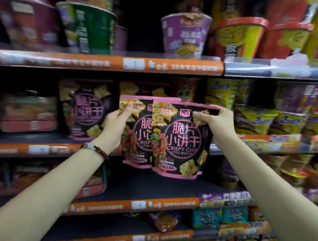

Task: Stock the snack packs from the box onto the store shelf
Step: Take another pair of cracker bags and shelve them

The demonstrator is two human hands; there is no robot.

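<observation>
- A store shelf (109,63) with orange price strips runs in tiers, crowded with noodle cups (185,34).
- Two black-and-pink snack packs are held upright before the middle tier.
- Left hand (117,125) grips the rear pack (138,130); right hand (215,122) pinches the front pack (181,140).
- A matching pack (84,110) stands on the shelf.

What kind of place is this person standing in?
Most likely a grocery or convenience store aisle. Tiered shelves carry orange price strips, rows of instant noodle cups fill them, and both hands hold up pink-edged biscuit packs.
</observation>
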